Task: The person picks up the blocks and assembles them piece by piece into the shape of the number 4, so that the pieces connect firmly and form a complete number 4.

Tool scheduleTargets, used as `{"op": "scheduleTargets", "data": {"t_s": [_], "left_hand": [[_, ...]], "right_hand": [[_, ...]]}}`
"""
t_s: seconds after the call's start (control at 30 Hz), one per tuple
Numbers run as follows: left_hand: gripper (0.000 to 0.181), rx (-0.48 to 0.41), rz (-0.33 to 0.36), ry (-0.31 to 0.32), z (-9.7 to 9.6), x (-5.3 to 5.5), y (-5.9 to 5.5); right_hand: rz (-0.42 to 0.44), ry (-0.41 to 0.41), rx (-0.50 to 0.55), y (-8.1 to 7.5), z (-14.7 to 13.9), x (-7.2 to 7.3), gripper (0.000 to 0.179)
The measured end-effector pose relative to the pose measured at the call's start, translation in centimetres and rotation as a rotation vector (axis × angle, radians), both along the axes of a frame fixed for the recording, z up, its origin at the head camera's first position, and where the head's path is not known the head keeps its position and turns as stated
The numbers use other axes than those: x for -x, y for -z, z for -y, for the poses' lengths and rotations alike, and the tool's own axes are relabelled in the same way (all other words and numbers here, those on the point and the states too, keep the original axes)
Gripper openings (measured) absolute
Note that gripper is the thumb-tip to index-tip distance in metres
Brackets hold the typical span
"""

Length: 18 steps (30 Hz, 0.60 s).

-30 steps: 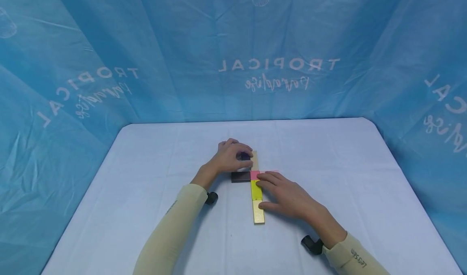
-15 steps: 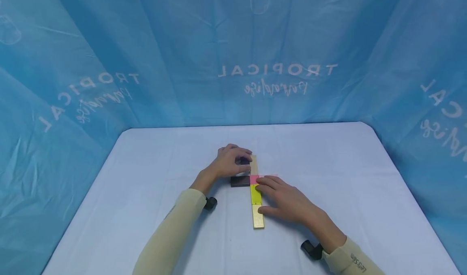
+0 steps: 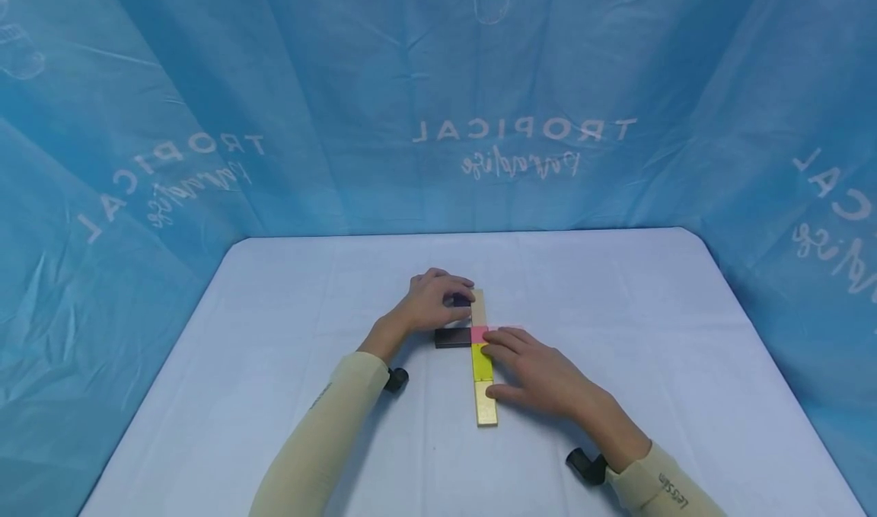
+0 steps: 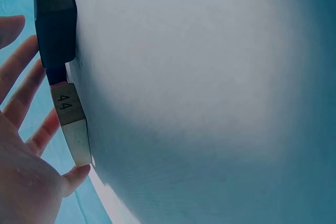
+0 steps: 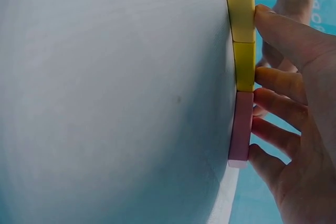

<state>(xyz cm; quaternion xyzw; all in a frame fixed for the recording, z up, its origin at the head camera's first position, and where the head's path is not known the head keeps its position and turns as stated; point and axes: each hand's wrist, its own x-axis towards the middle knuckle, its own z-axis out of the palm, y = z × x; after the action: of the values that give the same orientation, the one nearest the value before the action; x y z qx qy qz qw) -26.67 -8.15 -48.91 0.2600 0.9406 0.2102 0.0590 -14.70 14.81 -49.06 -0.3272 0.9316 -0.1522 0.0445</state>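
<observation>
Flat rectangular blocks lie end to end on a white tabletop, forming a cross. A pale wooden block (image 3: 478, 310) tops the column, above a pink block (image 3: 479, 335), a yellow block (image 3: 482, 366) and a pale yellow block (image 3: 486, 410). A black block (image 3: 452, 338) extends left. My left hand (image 3: 428, 302) touches blocks at the top, arched over a dark navy block (image 3: 461, 301). In the left wrist view, its spread fingers line a wooden block marked 44 (image 4: 71, 121). My right hand (image 3: 544, 372) rests spread fingertips on the column's lower right side, partly covering the pink arm.
White cloth covers the table (image 3: 329, 288), with rounded far corners. Blue curtains (image 3: 342, 121) with mirrored lettering hang behind it and on both sides. Black wrist cameras sit near both beige sleeves (image 3: 322, 433).
The head view has shifted slightly up and down. Both hands and the blocks keep the same places relative to each other.
</observation>
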Motion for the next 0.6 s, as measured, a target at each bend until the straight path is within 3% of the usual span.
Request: {"op": "scheduleTargets", "data": {"t_s": [0.4, 0.6], "left_hand": [[0.03, 0.068, -0.072, 0.069, -0.01, -0.01, 0.4], [0.033, 0.091, -0.086, 0.083, -0.33, -0.08, 0.04]], "right_hand": [[0.015, 0.002, 0.0, 0.17, -0.05, -0.06, 0.068], [-0.002, -0.003, -0.002, 0.36, -0.11, 0.13, 0.068]]}}
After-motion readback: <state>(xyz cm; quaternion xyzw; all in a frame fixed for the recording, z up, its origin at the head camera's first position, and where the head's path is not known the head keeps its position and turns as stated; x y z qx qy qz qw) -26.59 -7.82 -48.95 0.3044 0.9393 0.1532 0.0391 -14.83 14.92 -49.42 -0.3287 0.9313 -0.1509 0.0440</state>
